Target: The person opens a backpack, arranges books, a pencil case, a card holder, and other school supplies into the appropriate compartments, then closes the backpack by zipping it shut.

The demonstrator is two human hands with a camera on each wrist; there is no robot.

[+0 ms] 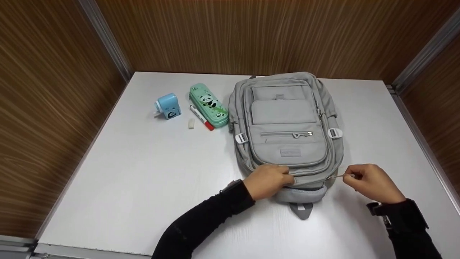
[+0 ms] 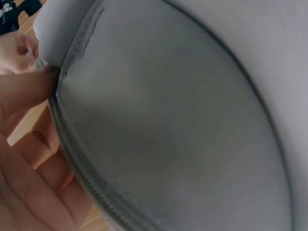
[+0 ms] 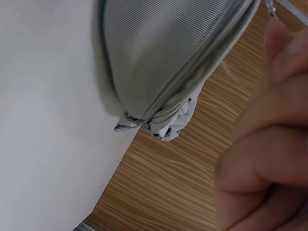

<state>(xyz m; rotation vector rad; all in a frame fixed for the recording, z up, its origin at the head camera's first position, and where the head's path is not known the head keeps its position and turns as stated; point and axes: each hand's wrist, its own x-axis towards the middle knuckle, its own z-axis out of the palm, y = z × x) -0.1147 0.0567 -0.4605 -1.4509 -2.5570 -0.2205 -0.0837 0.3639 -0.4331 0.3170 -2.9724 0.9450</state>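
While a grey backpack (image 1: 287, 112) lies front side up on a white table (image 1: 118, 187), a person in black sleeves works at its near end, as the head camera shows. The left hand (image 1: 270, 181), fingers bent over the bag's edge, grips the fabric, seemingly to brace it against a tug. The right hand (image 1: 372, 182), fingers curled in, pinches a zipper pull (image 1: 338, 176) stretched out sideways from the near right corner. To the bag's left, perhaps placed there to leave both hands room, lie a green panda pencil case (image 1: 209, 104), a red-capped marker (image 1: 202, 118), a pale eraser (image 1: 191, 123) and a blue panda-printed gadget (image 1: 169, 107).

In the left wrist view, the thumb (image 2: 29, 89) presses one side of the edge, other fingers curled behind the zipper (image 2: 91, 185), likely to hold the track straight.

In the right wrist view, bent fingers (image 3: 269, 159) meet the pull's metal near the top; a mesh pocket (image 3: 159, 53) faces the camera.
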